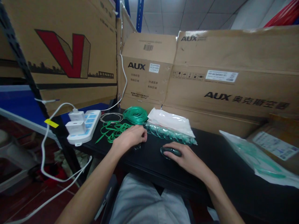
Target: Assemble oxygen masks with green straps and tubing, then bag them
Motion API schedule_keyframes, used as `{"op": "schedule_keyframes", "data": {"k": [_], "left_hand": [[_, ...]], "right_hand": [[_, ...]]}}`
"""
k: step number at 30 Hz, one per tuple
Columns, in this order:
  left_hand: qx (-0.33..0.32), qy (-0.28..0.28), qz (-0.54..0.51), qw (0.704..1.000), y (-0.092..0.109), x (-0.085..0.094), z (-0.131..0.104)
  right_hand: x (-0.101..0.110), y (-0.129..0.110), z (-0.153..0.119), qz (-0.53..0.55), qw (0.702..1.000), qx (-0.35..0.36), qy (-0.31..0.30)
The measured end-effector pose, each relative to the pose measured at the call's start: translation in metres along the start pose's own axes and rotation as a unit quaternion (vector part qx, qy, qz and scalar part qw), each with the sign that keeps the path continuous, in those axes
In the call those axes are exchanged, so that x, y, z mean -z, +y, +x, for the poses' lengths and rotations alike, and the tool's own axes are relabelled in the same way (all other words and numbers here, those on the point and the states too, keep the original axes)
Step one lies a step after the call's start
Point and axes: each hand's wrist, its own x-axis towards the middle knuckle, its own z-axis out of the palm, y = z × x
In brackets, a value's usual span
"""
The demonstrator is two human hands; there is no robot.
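My left hand [133, 136] hovers at or rests on the black tabletop with its fingers curled in; whatever they may hold is hidden. Small shiny bits [137, 147] lie just below it. Beside its wrist is a loose tangle of flat green cord [112, 132], and behind it a neat green coil [135, 114]. Fingers of my right hand [181, 152] wrap a dark, glossy oval thing [171, 151], which looks like a computer mouse. Beyond both hands lies a clear plastic bag of green coils [168, 134] with a white packet [171, 119] over it.
On the left sits a white power strip [90, 126] with plugged-in chargers [76, 127] and trailing white cables [44, 149]. A thin pale coil [111, 117] is near it. Large cardboard boxes [187, 77] wall the back. At right lies another bag with green contents [259, 158].
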Motion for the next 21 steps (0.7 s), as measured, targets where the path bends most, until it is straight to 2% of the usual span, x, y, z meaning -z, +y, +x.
{"op": "schedule_keyframes", "data": {"k": [4, 9, 13, 17, 21], "left_hand": [[-0.032, 0.018, -0.011, 0.999, 0.015, -0.005, 0.002], [-0.046, -0.016, -0.031, 0.998, 0.026, -0.017, 0.003], [-0.065, -0.046, -0.052, 0.995, 0.022, -0.009, -0.002], [-0.096, -0.133, -0.059, 0.985, 0.018, 0.003, -0.007], [-0.11, -0.139, -0.055, 0.983, 0.02, 0.0, -0.006]], "right_hand": [[0.004, 0.001, -0.002, 0.005, 1.0, 0.001, -0.009], [0.012, 0.004, -0.009, -0.001, 0.999, -0.022, -0.025], [0.016, 0.007, -0.013, -0.017, 0.998, -0.043, -0.029], [0.018, 0.009, -0.012, -0.029, 0.998, -0.046, -0.033], [0.017, 0.009, -0.009, -0.035, 0.998, -0.048, -0.02]]}}
